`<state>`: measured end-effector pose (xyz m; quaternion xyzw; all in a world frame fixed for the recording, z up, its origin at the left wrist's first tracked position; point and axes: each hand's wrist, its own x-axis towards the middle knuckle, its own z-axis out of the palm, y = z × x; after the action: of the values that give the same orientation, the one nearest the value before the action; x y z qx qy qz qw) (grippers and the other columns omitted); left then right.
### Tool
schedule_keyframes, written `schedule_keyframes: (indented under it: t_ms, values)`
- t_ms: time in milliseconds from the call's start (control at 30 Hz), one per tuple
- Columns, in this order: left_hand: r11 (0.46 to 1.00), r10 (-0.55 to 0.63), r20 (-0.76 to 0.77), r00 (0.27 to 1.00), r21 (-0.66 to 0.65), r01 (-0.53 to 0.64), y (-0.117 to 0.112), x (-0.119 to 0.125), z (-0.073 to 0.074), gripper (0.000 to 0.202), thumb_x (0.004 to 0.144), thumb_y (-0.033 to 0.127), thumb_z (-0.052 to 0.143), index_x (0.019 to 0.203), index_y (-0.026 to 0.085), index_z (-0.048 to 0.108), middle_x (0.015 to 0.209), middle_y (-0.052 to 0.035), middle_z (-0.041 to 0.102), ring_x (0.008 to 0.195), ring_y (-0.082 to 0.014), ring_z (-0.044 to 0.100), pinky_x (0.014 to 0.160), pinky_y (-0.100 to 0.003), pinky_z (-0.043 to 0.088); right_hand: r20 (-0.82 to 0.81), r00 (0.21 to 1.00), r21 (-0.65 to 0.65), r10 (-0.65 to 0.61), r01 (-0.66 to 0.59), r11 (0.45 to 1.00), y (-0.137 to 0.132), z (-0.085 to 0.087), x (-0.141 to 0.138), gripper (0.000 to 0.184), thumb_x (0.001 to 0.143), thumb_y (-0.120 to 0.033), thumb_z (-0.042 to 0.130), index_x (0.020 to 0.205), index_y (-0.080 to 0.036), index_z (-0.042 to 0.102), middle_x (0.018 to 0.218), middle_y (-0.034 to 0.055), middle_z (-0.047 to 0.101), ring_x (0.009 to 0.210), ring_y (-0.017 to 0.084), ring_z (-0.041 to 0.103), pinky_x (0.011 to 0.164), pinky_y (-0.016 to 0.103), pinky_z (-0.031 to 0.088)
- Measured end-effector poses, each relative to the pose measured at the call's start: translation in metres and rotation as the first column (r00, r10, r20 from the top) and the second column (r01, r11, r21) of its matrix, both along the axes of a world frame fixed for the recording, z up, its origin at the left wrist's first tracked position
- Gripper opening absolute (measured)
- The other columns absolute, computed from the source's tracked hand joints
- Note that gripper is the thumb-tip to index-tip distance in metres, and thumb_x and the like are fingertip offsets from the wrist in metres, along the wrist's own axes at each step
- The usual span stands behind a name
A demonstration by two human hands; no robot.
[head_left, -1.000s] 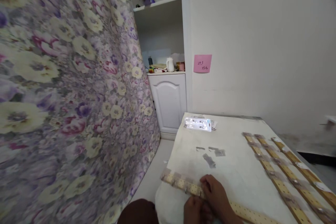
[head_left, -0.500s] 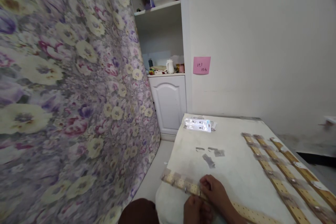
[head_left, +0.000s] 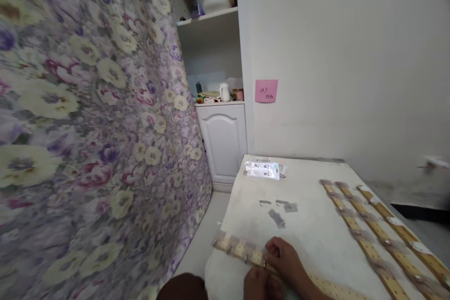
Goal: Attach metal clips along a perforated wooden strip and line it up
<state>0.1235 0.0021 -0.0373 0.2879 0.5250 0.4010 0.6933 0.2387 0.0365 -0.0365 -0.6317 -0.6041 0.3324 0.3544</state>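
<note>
A pale yellow strip with rows of holes (head_left: 239,249) lies slantwise across the near part of the white-covered table. Small metal pieces and thin see-through packets are fixed along its left half. My right hand (head_left: 285,258) reaches over the strip, thumb and fingers pinched at its upper edge beside a small metal piece. Just below, my left hand (head_left: 259,283) is curled closed against the strip's lower edge. What the fingertips of either hand pinch is too small and covered to make out. Beyond the hands lie several small grey packets (head_left: 277,218).
Similar strips (head_left: 365,243) with packets line the table's right side. A clear blister pack (head_left: 262,169) lies at the far left edge. A floral curtain (head_left: 105,126) hangs at left; a white cabinet (head_left: 223,140) and a wall with a pink note (head_left: 266,91) stand behind.
The view has shifted slightly, so everything sits a little further left and lower. Both hands stay closed at the same spot on the strip, with only slight finger movement.
</note>
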Motion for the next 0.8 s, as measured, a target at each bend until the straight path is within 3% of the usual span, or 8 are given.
schedule_keyframes:
  t_ms: [267, 567, 800]
  values:
    - [1.000, -0.005, -0.013, 1.000, 0.023, 0.005, -0.001, 0.000, 0.003, 0.027, 0.060, 0.042, 0.058, 0.062, 0.021, 0.041, 0.043, 0.0017, 0.058, 0.033, -0.0099, 0.049, 0.038, -0.021, 0.029, -0.006, 1.000, -0.051, 0.022, -0.022, 0.998, 0.010, -0.006, 0.000, 0.016, 0.055, -0.017, 0.058, 0.071, -0.019, 0.060, 0.068, -0.0015, 0.061, 0.066, 0.014, 0.055, 0.059, 0.021, 0.040]
    - [0.999, -0.031, -0.005, 1.000, -0.010, 0.031, -0.001, 0.002, -0.001, 0.026, 0.061, 0.041, 0.056, 0.061, 0.022, 0.040, 0.042, 0.0013, 0.057, 0.032, -0.0114, 0.049, 0.037, -0.022, 0.029, 0.039, 0.997, -0.041, 0.062, -0.060, 0.997, 0.007, 0.006, 0.001, 0.023, 0.057, -0.016, 0.058, 0.079, -0.018, 0.063, 0.071, -0.0007, 0.063, 0.066, 0.014, 0.056, 0.059, 0.022, 0.040]
    - [1.000, 0.009, -0.056, 0.998, 0.002, -0.008, -0.009, 0.007, 0.002, 0.026, 0.064, 0.042, 0.056, 0.065, 0.021, 0.041, 0.047, 0.0009, 0.059, 0.035, -0.0105, 0.049, 0.039, -0.021, 0.031, 0.052, 0.993, -0.014, 0.108, -0.108, 0.994, 0.003, 0.011, 0.007, 0.021, 0.065, -0.026, 0.060, 0.083, -0.017, 0.064, 0.076, 0.0019, 0.065, 0.071, 0.015, 0.057, 0.064, 0.023, 0.040]
